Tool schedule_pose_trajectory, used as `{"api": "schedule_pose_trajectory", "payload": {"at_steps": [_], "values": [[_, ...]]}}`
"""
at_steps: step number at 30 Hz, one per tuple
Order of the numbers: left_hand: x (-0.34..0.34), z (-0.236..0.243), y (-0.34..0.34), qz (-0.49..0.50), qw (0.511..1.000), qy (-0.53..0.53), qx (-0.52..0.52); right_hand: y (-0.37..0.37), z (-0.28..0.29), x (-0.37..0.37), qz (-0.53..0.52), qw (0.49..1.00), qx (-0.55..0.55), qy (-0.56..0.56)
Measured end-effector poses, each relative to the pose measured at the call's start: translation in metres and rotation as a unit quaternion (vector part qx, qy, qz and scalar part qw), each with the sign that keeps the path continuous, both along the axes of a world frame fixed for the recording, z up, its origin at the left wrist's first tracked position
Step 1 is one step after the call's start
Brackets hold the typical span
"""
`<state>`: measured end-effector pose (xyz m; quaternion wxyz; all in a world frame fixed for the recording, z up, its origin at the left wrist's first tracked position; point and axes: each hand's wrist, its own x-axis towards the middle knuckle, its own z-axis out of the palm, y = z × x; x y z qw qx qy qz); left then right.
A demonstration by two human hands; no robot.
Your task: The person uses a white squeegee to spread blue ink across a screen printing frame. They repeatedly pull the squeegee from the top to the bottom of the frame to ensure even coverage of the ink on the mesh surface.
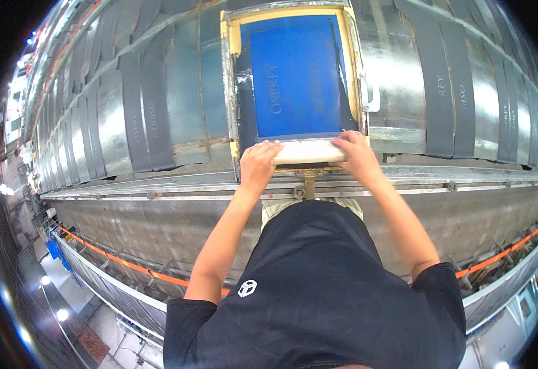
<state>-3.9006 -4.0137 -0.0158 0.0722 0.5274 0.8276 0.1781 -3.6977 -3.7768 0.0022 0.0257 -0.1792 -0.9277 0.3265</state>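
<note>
A squeegee with a pale, rounded handle (309,151) lies crosswise at the near end of a printing screen. My left hand (260,165) is closed round the handle's left end, and my right hand (357,158) grips its right end. Beyond the handle stretches the screen's blue mesh (296,77), with faint lettering in it. Dark ink lines the mesh's left and right margins. Around it runs the screen's worn frame (225,74), edged with yellowish tape. The squeegee's blade is mostly hidden from view.
Dark grey fabric pieces (149,111) with printed lettering lie in rows on the long shiny table, left and right of the screen. A white handle (373,92) sticks out from the frame's right side. Metal rails (189,192) run along the table's near edge. An orange strip (139,269) runs behind me.
</note>
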Motion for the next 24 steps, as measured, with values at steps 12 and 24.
{"api": "schedule_pose_trajectory", "payload": {"at_steps": [12, 24], "values": [[0.020, -0.002, -0.020, -0.011, 0.999, -0.046, 0.003, 0.169, -0.090, -0.090, -0.359, 0.924, -0.028, 0.129], [-0.165, 0.026, -0.225, 0.068, 0.997, -0.034, -0.006, -0.088, -0.043, -0.308, -0.348, 0.913, -0.067, 0.205]]}}
